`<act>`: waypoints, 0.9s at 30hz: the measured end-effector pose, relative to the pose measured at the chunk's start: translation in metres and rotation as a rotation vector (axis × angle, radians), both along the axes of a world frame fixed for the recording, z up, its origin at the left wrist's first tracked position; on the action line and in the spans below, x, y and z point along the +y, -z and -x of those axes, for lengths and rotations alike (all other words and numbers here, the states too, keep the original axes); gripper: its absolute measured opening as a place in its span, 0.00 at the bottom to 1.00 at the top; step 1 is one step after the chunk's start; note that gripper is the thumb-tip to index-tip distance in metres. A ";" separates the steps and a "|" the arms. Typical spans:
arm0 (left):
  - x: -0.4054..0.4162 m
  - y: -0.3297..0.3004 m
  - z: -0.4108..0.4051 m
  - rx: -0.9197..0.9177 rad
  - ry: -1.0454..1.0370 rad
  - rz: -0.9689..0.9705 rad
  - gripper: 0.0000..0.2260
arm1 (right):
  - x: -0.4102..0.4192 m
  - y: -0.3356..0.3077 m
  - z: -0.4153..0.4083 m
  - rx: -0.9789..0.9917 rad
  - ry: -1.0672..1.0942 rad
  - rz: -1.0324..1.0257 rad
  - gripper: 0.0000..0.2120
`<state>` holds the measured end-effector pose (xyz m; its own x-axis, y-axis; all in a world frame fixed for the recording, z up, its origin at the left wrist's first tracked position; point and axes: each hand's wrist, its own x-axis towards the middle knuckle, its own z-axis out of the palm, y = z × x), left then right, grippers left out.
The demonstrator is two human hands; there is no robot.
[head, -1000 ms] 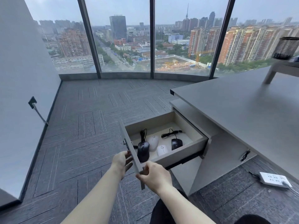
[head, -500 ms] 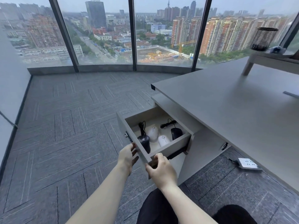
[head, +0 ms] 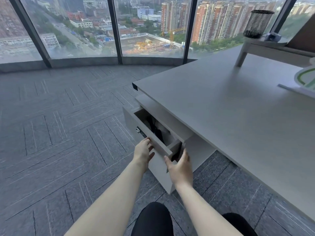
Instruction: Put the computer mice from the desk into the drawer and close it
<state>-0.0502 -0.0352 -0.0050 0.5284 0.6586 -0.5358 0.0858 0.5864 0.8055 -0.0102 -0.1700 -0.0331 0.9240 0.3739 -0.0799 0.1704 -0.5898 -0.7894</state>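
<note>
Two bare hands were held against the front panel of a nearly shut drawer under the bench.

The left hand was laid flat, grip open; the right hand was spread open at the panel's corner. A dark computer mouse and cable were glimpsed inside the remaining gap.

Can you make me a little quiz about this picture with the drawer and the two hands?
1. True or false: the drawer is fully shut.
2. Which hand is on the drawer's front panel: A the left hand, B the right hand, C both?
3. Fill in: the mesh pen cup stands on a small white ____ on the desk.

Key:
1. False, a gap is left and a dark cable and something white show inside.
2. C, one on each side of its near corner, fingers spread.
3. Stand, a raised shelf.
</note>
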 end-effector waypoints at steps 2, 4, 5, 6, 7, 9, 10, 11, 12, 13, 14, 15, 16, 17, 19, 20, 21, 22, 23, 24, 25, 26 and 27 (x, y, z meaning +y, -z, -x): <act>-0.001 0.000 -0.014 -0.011 0.013 0.011 0.18 | -0.001 0.000 -0.014 0.016 0.015 0.006 0.42; -0.002 0.002 -0.027 -0.026 0.028 0.020 0.18 | -0.002 0.001 -0.026 0.026 0.021 0.004 0.40; -0.003 0.003 -0.034 -0.039 0.030 0.032 0.18 | -0.002 0.001 -0.032 0.025 0.027 0.000 0.38; -0.004 0.004 -0.039 -0.049 0.032 0.043 0.18 | -0.002 0.000 -0.036 0.020 0.036 -0.005 0.36; -0.005 0.005 -0.045 -0.062 0.032 0.055 0.17 | -0.003 0.000 -0.040 0.006 0.046 -0.007 0.33; -0.008 0.005 -0.054 -0.084 0.039 0.074 0.17 | -0.003 -0.001 -0.048 -0.019 0.068 -0.001 0.29; -0.010 0.005 -0.058 -0.091 0.044 0.073 0.16 | -0.003 0.000 -0.052 -0.024 0.070 0.000 0.28; -0.011 0.005 -0.062 -0.093 0.045 0.061 0.15 | -0.004 0.000 -0.056 -0.023 0.067 0.002 0.27; -0.011 0.006 -0.065 -0.090 0.042 0.042 0.15 | -0.004 0.001 -0.060 -0.012 0.058 0.001 0.27; -0.010 0.005 -0.066 -0.088 0.035 0.029 0.16 | -0.005 0.001 -0.062 -0.005 0.047 0.000 0.26; -0.009 0.006 -0.066 -0.086 0.037 0.019 0.18 | -0.005 0.001 -0.064 0.001 0.034 0.005 0.25; -0.008 0.006 -0.067 -0.084 0.033 0.018 0.20 | -0.005 0.000 -0.065 0.008 0.023 0.011 0.24; -0.007 0.006 -0.067 -0.085 0.033 0.019 0.21 | -0.005 -0.001 -0.066 0.010 0.017 0.015 0.23; -0.007 0.004 -0.067 -0.085 0.038 0.021 0.21 | -0.004 -0.002 -0.065 0.012 0.016 0.016 0.23; -0.009 0.003 -0.065 -0.086 0.056 0.011 0.21 | -0.005 -0.005 -0.063 0.014 0.016 0.004 0.22; -0.011 0.003 -0.064 -0.083 0.062 0.007 0.22 | -0.006 -0.006 -0.062 0.027 0.008 -0.003 0.21; -0.012 0.002 -0.062 -0.083 0.072 0.004 0.22 | -0.008 -0.009 -0.061 0.041 -0.002 0.002 0.20; -0.013 0.002 -0.060 -0.076 0.082 0.002 0.22 | -0.010 -0.015 -0.059 0.059 -0.012 0.024 0.21; -0.014 0.003 -0.059 -0.070 0.088 -0.003 0.23 | -0.011 -0.020 -0.057 0.075 -0.026 0.046 0.21; -0.014 0.003 -0.057 -0.055 0.089 -0.006 0.23 | -0.012 -0.027 -0.055 0.100 -0.047 0.056 0.22; -0.016 0.007 -0.050 -0.016 0.100 -0.017 0.21 | -0.016 -0.029 -0.050 0.122 -0.086 0.067 0.22; -0.021 0.010 -0.038 0.032 0.117 -0.044 0.18 | -0.021 -0.035 -0.042 0.143 -0.115 0.088 0.21; -0.024 0.012 -0.028 0.087 0.120 -0.067 0.13 | -0.024 -0.037 -0.037 0.177 -0.137 0.085 0.20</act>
